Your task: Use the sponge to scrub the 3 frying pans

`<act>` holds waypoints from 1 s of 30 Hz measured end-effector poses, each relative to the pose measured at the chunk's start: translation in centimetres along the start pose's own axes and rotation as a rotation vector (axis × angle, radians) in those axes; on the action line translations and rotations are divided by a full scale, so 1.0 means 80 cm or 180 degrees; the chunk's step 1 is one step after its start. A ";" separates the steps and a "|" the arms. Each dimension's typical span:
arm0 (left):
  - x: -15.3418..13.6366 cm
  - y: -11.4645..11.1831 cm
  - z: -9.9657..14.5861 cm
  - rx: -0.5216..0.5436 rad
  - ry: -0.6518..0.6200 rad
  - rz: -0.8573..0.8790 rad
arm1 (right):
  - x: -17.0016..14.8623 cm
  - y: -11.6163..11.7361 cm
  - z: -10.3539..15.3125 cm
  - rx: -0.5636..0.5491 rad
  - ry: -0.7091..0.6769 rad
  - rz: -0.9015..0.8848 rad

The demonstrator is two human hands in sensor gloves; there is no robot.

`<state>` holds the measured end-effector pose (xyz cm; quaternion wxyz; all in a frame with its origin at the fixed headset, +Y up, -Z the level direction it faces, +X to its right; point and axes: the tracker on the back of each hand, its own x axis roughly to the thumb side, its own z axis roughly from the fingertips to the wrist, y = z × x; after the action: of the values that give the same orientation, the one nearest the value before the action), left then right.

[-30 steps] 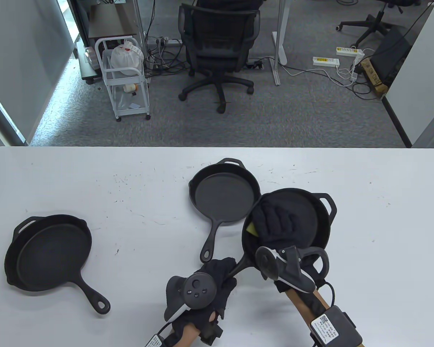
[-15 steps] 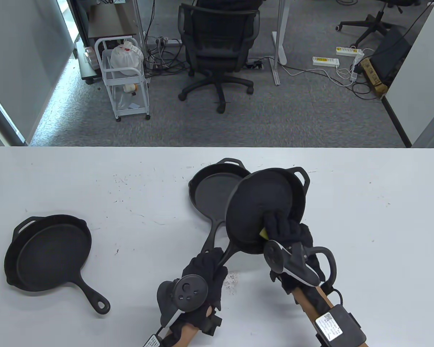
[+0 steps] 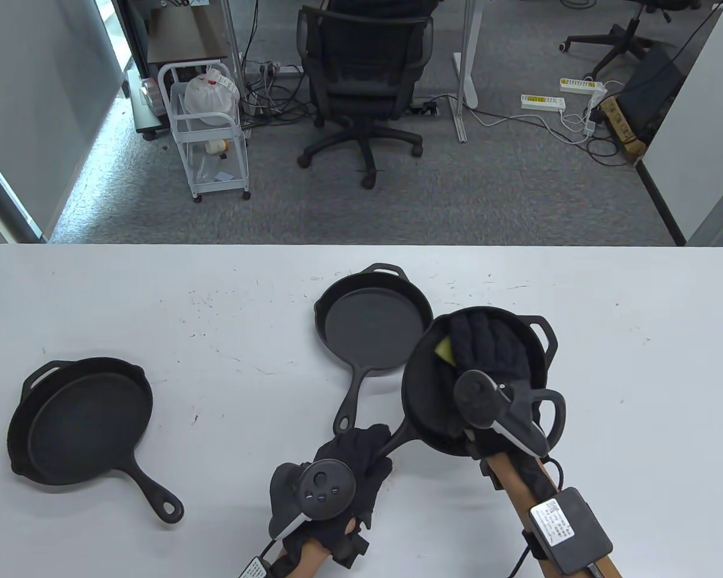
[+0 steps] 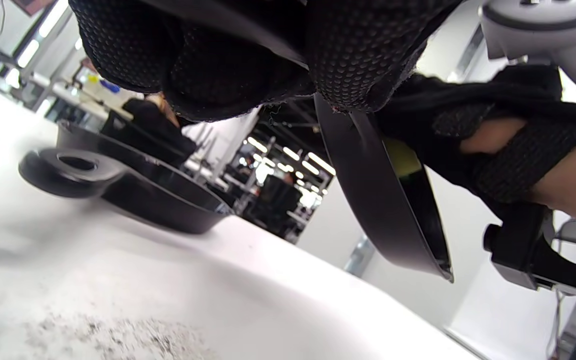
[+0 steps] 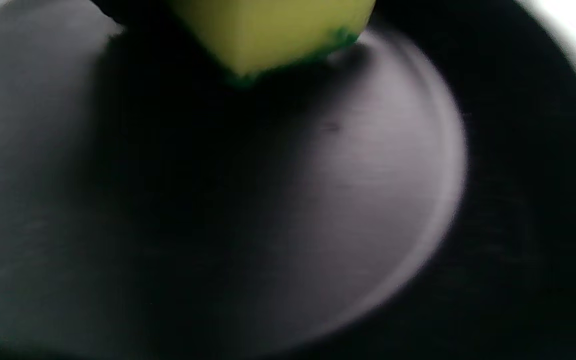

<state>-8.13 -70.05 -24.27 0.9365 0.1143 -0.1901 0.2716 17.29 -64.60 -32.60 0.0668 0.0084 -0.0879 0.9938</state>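
I'm mid-scrub on the right-hand pan, at five o'clock of the middle pan; my left hand grips its handle, tilting it, while my right hand presses the sponge inside. I judge two pans remain: the middle one and the far-left pan, at nine o'clock

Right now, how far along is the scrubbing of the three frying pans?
Done: nothing shows as finished; no pan looks different from the others. In hand: the left hand grips the handle of the right pan, tilted off the table, while the right hand presses the yellow sponge inside it. Left, as far as I can tell: the middle pan and the left pan, both untouched.
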 end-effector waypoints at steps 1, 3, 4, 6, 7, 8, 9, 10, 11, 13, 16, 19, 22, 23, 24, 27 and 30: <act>-0.001 0.001 0.000 0.0021 0.0036 -0.0018 | -0.009 0.002 -0.001 0.0051 0.0080 0.0001; -0.005 0.002 -0.001 0.0093 0.0107 0.0159 | -0.020 0.008 0.000 0.0200 0.0137 0.0052; -0.007 0.002 -0.002 0.0067 0.0145 0.0177 | -0.024 0.013 0.002 0.0313 0.0087 -0.0007; -0.011 0.001 -0.002 0.0159 0.0219 0.0103 | -0.024 0.017 0.008 0.0404 0.0011 -0.0128; -0.013 0.001 -0.001 0.0198 0.0283 0.0076 | -0.023 0.017 0.013 0.0339 -0.0036 -0.0158; -0.015 0.002 0.000 0.0263 0.0337 0.0069 | -0.023 0.016 0.016 0.0286 -0.0063 -0.0169; -0.018 0.006 0.002 0.0412 0.0390 0.0076 | -0.022 0.013 0.020 0.0213 -0.0117 -0.0194; -0.020 0.009 0.003 0.0511 0.0449 0.0073 | -0.021 0.010 0.025 0.0119 -0.0185 -0.0238; -0.024 0.014 0.004 0.0596 0.0564 0.0042 | -0.021 0.004 0.030 -0.0009 -0.0215 -0.0289; -0.033 0.019 0.006 0.0685 0.0767 0.0054 | -0.023 -0.006 0.037 -0.0179 -0.0308 -0.0408; -0.048 0.024 0.005 0.0737 0.1003 0.0103 | -0.024 -0.016 0.045 -0.0337 -0.0362 -0.0556; -0.064 0.025 0.005 0.0775 0.1204 0.0396 | -0.025 -0.019 0.054 -0.0424 -0.0405 -0.0545; -0.074 0.022 0.006 0.0666 0.1310 0.0789 | -0.025 -0.014 0.062 -0.0394 -0.0437 -0.0499; -0.077 0.020 0.006 0.0619 0.1339 0.0959 | -0.024 -0.011 0.064 -0.0327 -0.0449 -0.0470; -0.080 0.018 0.006 0.0584 0.1362 0.1157 | -0.022 -0.008 0.065 -0.0292 -0.0513 -0.0464; -0.092 0.009 0.005 0.0318 0.1502 0.1977 | -0.016 -0.002 0.069 -0.0258 -0.0583 -0.0401; -0.104 -0.007 0.005 -0.0056 0.1581 0.3112 | -0.004 0.006 0.071 -0.0200 -0.0732 -0.0272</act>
<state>-14.41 -74.49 -27.44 0.7187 -0.0628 0.0035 0.6924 17.58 -66.11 -27.12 0.0988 0.1240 -0.1257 0.9793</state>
